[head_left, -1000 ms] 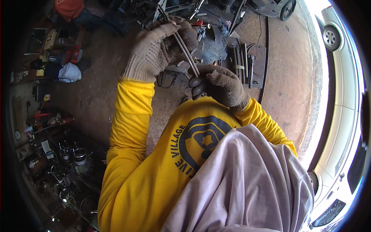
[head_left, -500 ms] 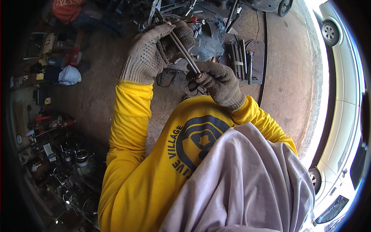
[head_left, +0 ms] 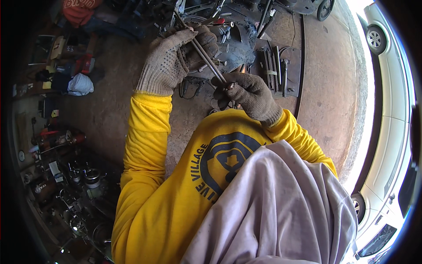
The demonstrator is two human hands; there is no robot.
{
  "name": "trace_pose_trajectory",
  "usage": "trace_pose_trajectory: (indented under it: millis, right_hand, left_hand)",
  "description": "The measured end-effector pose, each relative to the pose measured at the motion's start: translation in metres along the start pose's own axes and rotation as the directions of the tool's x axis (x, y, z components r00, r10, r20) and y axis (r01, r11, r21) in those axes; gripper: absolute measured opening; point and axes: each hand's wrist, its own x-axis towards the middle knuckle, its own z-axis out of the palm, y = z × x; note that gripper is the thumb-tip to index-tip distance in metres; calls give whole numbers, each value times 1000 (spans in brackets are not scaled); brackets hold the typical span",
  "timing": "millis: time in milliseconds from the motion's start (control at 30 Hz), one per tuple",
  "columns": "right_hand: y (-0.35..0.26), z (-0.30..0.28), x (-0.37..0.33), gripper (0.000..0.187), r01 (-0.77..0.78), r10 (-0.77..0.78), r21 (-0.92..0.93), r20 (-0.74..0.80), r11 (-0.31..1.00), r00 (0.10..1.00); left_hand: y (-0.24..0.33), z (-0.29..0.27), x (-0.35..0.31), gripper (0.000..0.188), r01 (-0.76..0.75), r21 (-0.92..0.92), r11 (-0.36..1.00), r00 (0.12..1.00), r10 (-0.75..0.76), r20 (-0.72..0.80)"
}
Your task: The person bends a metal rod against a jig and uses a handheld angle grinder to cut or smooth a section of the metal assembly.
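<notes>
Two thin metal rods [head_left: 205,55], lying side by side, slant between my hands from upper left to lower right. My left hand [head_left: 163,65], in a tan knitted glove with dots, is closed round them near their upper part, thumb laid along the metal. At the lower end my right hand [head_left: 255,97], in a brown knitted glove, pinches the rods between thumb and fingers. Beyond them lies a grey, curved metal piece [head_left: 237,55] with tools and scraps on it. The gloves hide part of both rods.
Several bundled metal rods [head_left: 269,70] lie on a flat plate [head_left: 293,57] at right. A silver car [head_left: 391,114] stands at far right. Machine parts [head_left: 90,178] crowd the left side, below a white bag [head_left: 80,84]. An orange-red garment [head_left: 78,12] shows at upper left.
The rods have shifted slightly with my hands, and my right fingers sit a little differently on their lower end. Both hands keep their hold.
</notes>
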Motion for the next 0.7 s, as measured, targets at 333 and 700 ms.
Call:
trace_pose_trajectory:
  millis: [333, 700]
  right_hand:
    - [1, 9, 0, 22, -154, 137, -104, -156, 983, 978]
    - [2, 9, -3, 29, -123, 118, -103, -55, 987, 992]
  left_hand:
    - [-7, 0, -3, 25, -25, 0, 1000, 998, 25, 52]
    - [-1, -9, -2, 26, 0, -62, 998, 990, 9, 144]
